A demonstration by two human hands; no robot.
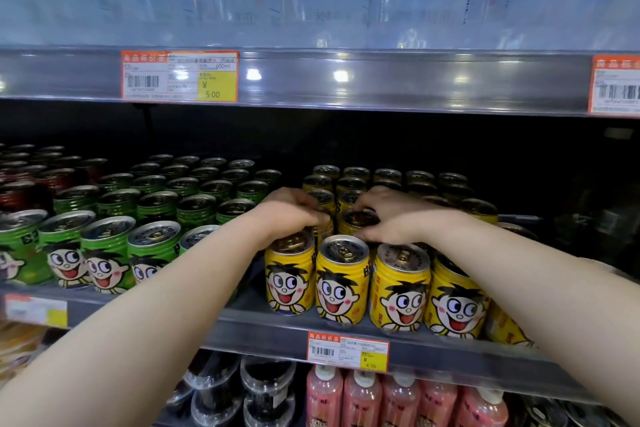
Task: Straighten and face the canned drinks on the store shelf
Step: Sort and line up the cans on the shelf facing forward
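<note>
- Store shelf [242, 321], middle tier: front row of yellow cans [341, 282], cartoon faces outward.
- Left grip [292, 211]: I see it curled onto a half-hidden can [325, 232] behind that row.
- Right grip [391, 218]: clasping second-row can [358, 220] by its top.
- Green cans [152, 204]: massed left.

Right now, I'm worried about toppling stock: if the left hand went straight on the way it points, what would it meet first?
Likely the rear yellow can, a row deeper, just beyond the left hand; depth is unclear.
</note>
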